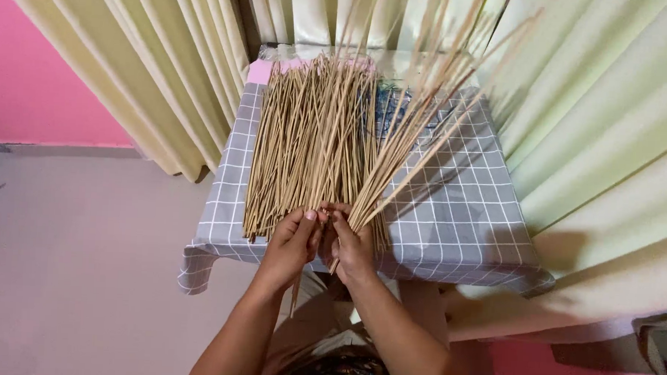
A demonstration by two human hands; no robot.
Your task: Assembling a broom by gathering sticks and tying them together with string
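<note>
A large pile of thin tan sticks (306, 135) lies lengthwise on a small table covered with a grey checked cloth (465, 214). My right hand (353, 251) grips the near ends of a bunch of sticks (417, 116) that fans up and away to the right, above the pile. My left hand (291, 245) pinches stick ends at the pile's near edge, its fingertips touching those of the right hand. One stick hangs down below my left hand.
Cream curtains (168, 63) hang on the left and pale green curtains (610, 108) on the right, close to the table. A pink wall (27, 66) is far left. The grey floor (72, 274) lies left of the table. Some blue material shows under the sticks.
</note>
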